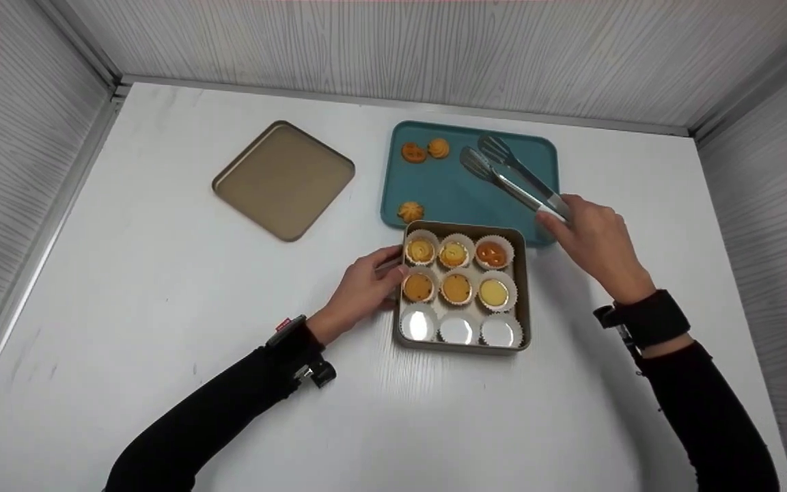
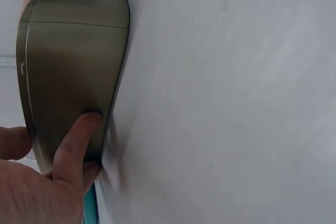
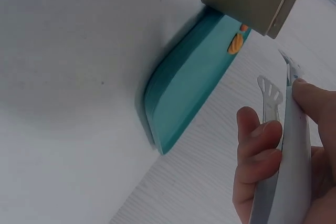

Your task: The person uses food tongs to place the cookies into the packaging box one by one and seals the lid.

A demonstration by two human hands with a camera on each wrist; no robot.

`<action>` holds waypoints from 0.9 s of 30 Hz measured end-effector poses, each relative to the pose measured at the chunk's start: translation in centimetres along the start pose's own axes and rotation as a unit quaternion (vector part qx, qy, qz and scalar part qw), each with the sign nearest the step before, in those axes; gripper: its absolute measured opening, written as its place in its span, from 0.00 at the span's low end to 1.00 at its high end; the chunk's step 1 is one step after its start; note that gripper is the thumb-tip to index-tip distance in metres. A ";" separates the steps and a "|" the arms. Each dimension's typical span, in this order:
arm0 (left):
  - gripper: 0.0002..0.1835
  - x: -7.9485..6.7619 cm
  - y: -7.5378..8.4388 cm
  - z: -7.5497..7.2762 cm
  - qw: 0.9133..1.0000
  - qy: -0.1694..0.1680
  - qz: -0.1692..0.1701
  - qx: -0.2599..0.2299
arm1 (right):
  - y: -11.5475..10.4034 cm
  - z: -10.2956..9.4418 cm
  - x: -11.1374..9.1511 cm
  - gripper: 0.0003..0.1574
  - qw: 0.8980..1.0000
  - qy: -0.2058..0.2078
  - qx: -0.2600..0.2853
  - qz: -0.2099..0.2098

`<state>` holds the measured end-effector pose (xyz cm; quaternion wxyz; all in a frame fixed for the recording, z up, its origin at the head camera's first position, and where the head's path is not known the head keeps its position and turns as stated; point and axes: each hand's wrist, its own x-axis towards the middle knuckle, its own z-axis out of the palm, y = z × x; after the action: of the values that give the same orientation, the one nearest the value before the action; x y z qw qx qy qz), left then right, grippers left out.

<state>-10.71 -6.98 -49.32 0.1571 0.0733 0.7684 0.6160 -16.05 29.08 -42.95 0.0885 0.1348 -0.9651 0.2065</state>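
Head view: steady box [image 1: 458, 348] with curled fingers of left hand [image 1: 363, 285]; grip tongs [image 1: 520, 194] in bent fingers of right hand [image 1: 602, 239], leaving tips apart; squeeze cookie [image 1: 438, 148] lightly.

Pale wood-grained panels [image 1: 393, 51] enclose the white table [image 1: 141, 260] behind and beside.

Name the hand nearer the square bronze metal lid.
Left. Left hand: nearer the person and right of the lid; right hand: farther right, by the rectangular teal tray.

tongs [image 1: 522, 195]: metal, spread, above teal tray [image 1: 445, 186] | tin [image 1: 458, 347]: square, upright, part-filled
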 end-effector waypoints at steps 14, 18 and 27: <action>0.28 -0.1 0.0 0.1 1.000 0.004 0.008 -0.007 | -1.8 0.9 4.3 0.29 0.999 -0.031 -0.033 0.015; 0.28 -0.1 0.0 0.1 1.000 0.006 0.005 0.004 | -2.0 1.5 5.3 0.28 0.998 -0.040 -0.041 0.020; 0.29 -0.3 0.0 0.2 1.000 -0.012 -0.005 -0.019 | -2.4 2.5 6.7 0.32 0.997 -0.048 -0.048 0.022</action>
<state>-10.35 -6.88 -49.31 0.1712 0.0735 0.7548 0.6289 -21.96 24.39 -42.74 0.0436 0.1193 -0.9796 0.1554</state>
